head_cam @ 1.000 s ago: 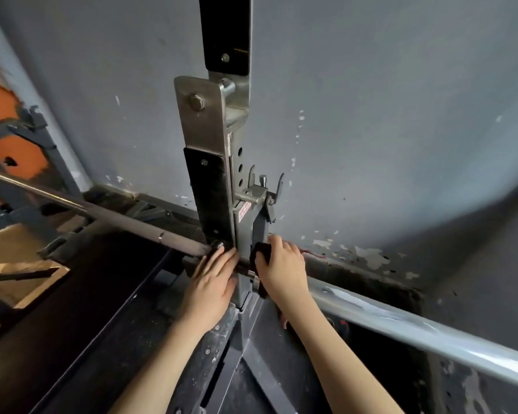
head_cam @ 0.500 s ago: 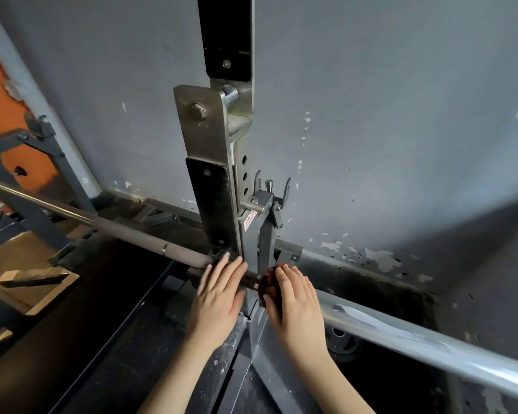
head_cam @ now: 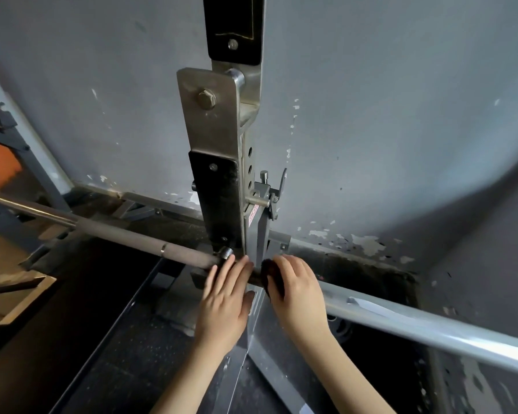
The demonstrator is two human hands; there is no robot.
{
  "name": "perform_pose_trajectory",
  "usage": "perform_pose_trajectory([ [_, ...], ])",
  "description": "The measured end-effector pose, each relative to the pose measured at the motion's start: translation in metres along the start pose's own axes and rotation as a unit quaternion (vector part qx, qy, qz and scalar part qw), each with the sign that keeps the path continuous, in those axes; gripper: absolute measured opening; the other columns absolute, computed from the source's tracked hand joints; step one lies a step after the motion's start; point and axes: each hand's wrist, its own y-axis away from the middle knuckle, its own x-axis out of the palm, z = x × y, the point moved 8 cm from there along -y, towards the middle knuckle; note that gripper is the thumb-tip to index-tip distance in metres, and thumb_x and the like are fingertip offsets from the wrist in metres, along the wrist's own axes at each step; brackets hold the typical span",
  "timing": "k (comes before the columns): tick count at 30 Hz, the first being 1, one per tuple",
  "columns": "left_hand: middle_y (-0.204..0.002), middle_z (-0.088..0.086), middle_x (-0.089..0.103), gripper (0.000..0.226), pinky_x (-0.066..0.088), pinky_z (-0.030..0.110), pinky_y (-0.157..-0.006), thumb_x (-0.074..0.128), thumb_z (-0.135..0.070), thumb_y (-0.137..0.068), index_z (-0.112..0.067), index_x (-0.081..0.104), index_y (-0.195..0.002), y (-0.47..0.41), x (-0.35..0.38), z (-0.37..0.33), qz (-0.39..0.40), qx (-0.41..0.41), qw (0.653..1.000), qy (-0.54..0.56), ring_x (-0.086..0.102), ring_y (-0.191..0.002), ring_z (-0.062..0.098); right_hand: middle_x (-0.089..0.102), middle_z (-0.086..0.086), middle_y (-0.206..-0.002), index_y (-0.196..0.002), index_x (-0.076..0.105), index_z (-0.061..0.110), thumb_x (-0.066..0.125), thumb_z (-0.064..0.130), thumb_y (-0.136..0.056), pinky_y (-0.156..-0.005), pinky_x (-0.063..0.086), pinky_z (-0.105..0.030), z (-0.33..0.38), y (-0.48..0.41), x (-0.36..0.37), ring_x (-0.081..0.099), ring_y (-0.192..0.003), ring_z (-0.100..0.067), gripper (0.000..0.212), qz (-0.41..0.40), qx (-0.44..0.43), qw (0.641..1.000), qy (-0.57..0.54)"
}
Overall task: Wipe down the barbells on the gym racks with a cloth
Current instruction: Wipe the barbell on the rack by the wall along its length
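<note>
You are wiping the barbell (head_cam: 126, 234) at the rack upright (head_cam: 219, 162): left hand (head_cam: 225, 297) flat, fingers straight, steadying it; right hand (head_cam: 299, 294) clamped round the dark cloth (head_cam: 271, 277), which likely needs sliding outward next.

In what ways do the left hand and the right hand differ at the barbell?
The left hand lies flat with straight fingers, left of the rack upright; the right hand is right of it. The left hand holds nothing; the right hand curls over a dark cloth. Both rest on the barbell.
</note>
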Motion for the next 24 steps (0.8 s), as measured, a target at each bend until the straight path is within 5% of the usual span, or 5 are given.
perform_pose_trajectory([
  [3, -0.147, 0.001, 0.046, 0.048, 0.021, 0.044, -0.116, 0.04, -0.028, -0.093, -0.011, 0.052, -0.136, 0.0, 0.001, 0.001, 0.001, 0.0, 1.0, 0.0, 0.031, -0.143, 0.02, 0.064, -0.006, -0.085, -0.091, 0.065, 0.009, 0.057, 0.019, -0.085, -0.066, 0.052, -0.039, 0.001, -0.02, 0.007, 0.061, -0.078, -0.028, 0.013, 0.042, 0.027, 0.999, -0.002],
  [8, -0.149, -0.001, 0.042, 0.051, 0.019, 0.042, -0.117, 0.041, -0.028, -0.093, -0.015, 0.043, -0.142, -0.001, -0.001, 0.0, 0.006, 0.01, 1.0, 0.004, 0.029, -0.143, 0.018, 0.059, -0.012, -0.127, -0.119, 0.063, 0.004, 0.05, 0.026, -0.095, -0.106, 0.04, -0.035, -0.005, 0.036, -0.021, 0.051, -0.123, -0.026, 0.035, -0.003, -0.046, 0.999, -0.009],
  [13, -0.149, 0.0, 0.043, 0.05, 0.017, 0.042, -0.117, 0.037, -0.029, -0.094, -0.013, 0.045, -0.141, 0.0, 0.003, 0.0, 0.03, -0.006, 1.0, -0.003, 0.028, -0.144, 0.019, 0.067, -0.008, -0.099, -0.104, 0.066, 0.013, 0.056, 0.025, -0.091, -0.072, 0.044, -0.031, -0.013, -0.021, -0.002, 0.062, -0.089, -0.029, 0.02, 0.07, 0.11, 0.991, -0.019],
  [19, -0.149, 0.001, 0.043, 0.052, 0.02, 0.045, -0.116, 0.038, -0.029, -0.093, -0.013, 0.045, -0.142, -0.001, 0.005, 0.001, 0.024, -0.003, 1.0, -0.007, 0.03, -0.143, 0.02, 0.064, -0.006, -0.116, -0.117, 0.06, 0.011, 0.06, 0.022, -0.088, -0.089, 0.05, -0.031, -0.01, 0.02, -0.023, 0.058, -0.106, -0.022, 0.03, 0.023, 0.034, 0.999, -0.016],
  [24, -0.149, 0.002, 0.042, 0.051, 0.014, 0.043, -0.118, 0.036, -0.03, -0.094, -0.013, 0.044, -0.141, 0.0, 0.006, -0.001, 0.025, -0.019, 0.999, -0.017, 0.027, -0.144, 0.02, 0.065, -0.005, -0.1, -0.105, 0.061, 0.012, 0.052, 0.035, -0.096, -0.069, 0.043, -0.03, -0.021, -0.027, -0.006, 0.062, -0.09, -0.026, 0.026, 0.077, 0.134, 0.988, 0.02],
])
